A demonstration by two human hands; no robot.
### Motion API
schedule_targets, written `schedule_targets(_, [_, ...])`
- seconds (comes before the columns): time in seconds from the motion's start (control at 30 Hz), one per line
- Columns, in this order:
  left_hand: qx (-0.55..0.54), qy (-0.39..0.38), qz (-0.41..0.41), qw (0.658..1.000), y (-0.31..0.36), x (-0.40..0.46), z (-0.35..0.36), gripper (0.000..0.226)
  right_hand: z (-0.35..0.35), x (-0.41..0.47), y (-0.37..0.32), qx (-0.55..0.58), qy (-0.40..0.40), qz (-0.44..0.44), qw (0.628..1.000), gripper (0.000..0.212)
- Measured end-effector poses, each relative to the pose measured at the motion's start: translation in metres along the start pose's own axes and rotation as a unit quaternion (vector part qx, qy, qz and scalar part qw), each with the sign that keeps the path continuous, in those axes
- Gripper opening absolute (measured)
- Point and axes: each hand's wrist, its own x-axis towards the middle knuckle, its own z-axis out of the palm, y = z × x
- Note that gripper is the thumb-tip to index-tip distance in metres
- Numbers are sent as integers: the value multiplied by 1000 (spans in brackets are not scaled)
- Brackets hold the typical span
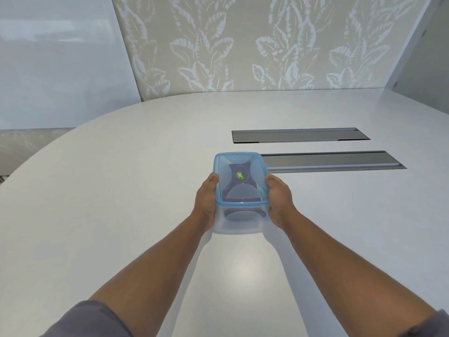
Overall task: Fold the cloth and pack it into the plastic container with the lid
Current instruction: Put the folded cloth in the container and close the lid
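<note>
A clear plastic container (239,221) stands on the white table, closed by a translucent blue lid (240,178) with a round green sticker in its middle. Through the lid and the front wall a dark purple cloth (234,214) shows inside. My left hand (206,199) grips the container's left side, thumb up against the lid's edge. My right hand (279,199) grips its right side the same way. Both forearms reach in from the bottom of the view.
The white oval table (121,215) spreads all around the container. Two long grey recessed cable trays (300,135) (332,161) lie just behind and to the right of it. A leaf-patterned wall stands behind the table.
</note>
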Motion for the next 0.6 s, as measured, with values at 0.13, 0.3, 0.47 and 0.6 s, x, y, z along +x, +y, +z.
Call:
schedule_targets(0.13, [-3,-1,-1,1000,-1,0,-2,43,-1,-1,0,39,-11,18,999,27])
schedule_targets(0.3, [7,21,-27,999,3,-2,-1,42,-1,-8,-4,71,-10,48,996,26])
schedule_targets(0.47, [12,25,-40,999,10,-11,-9,40,6,-24,-4,69,-14,50,996,27])
schedule_targets(0.6, [12,18,-39,999,11,-23,-23,40,13,-37,0,56,-23,51,997,26])
